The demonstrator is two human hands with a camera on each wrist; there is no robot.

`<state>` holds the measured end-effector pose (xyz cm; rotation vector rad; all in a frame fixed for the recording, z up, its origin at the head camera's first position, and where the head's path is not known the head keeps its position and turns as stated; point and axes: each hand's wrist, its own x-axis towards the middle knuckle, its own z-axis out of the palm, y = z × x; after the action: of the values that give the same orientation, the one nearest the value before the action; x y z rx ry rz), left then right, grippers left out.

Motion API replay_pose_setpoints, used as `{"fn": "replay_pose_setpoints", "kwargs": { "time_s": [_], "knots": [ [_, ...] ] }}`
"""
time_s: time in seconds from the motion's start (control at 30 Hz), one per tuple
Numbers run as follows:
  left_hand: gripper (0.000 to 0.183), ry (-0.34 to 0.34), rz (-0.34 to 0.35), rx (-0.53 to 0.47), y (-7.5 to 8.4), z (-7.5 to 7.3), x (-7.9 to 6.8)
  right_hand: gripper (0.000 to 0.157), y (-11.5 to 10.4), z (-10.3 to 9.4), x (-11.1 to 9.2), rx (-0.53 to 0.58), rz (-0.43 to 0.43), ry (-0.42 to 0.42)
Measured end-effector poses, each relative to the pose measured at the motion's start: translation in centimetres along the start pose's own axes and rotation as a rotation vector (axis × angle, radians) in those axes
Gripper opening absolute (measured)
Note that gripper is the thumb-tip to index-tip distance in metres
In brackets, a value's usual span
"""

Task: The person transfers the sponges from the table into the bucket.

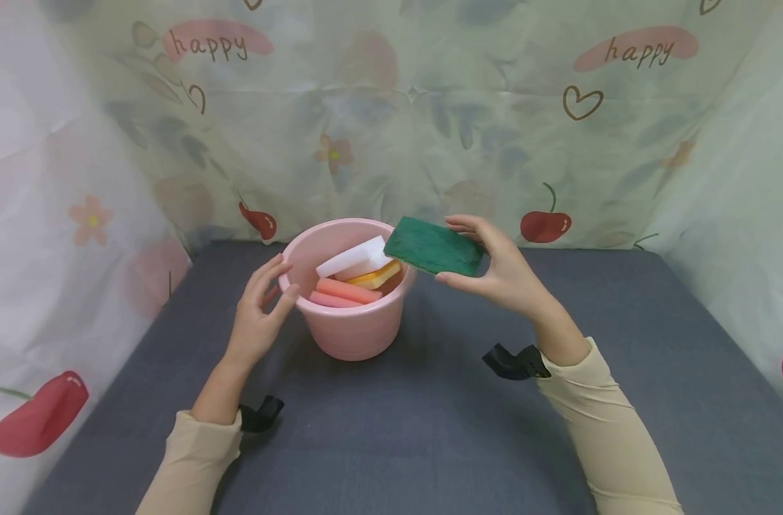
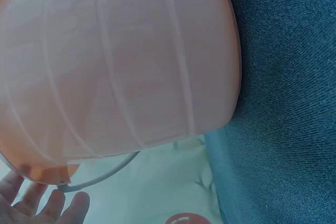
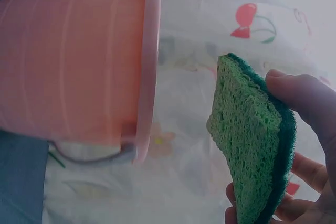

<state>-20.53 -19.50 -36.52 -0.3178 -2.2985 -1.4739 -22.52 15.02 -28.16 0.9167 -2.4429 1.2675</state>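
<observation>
A green sponge (image 1: 432,247) with a dark scouring layer is held between thumb and fingers of my right hand (image 1: 494,265). It hangs just beyond the right rim of a pink bucket (image 1: 355,332), overlapping that rim in the head view. The right wrist view shows the lighter porous side of the sponge (image 3: 247,140). My left hand (image 1: 259,304) is at the bucket's left rim, fingers and thumb spread along it. Inside the bucket lie a white block (image 1: 352,259), a yellow sponge (image 1: 375,276) and orange-pink pieces (image 1: 347,291).
The bucket stands on a dark grey cloth-covered table (image 1: 397,429). A thin handle (image 2: 113,174) hangs at its far side. Patterned curtains (image 1: 417,143) close off the back and both sides. A black strap (image 1: 516,362) sticks out from the right wrist, another (image 1: 262,415) from the left.
</observation>
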Motion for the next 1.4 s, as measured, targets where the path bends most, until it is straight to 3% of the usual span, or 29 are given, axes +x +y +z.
{"fn": "replay_pose_setpoints", "kwargs": {
  "time_s": [0.43, 1.07, 1.4],
  "knots": [
    [0.045, -0.008, -0.019, 0.007, 0.1, 0.0, 0.0, 0.067, -2.2, 3.5, 3.1, 0.021, -0.061, -0.101],
    [0.046, -0.011, -0.019, -0.029, 0.4, 0.0, 0.0, 0.066, -2.5, 7.3, 6.0, -0.028, -0.068, -0.237],
    [0.048, -0.007, -0.047, -0.019, 3.9, -0.1, -0.6, 0.063, -2.5, 8.4, 7.0, -0.078, -0.142, -0.265]
  ]
}}
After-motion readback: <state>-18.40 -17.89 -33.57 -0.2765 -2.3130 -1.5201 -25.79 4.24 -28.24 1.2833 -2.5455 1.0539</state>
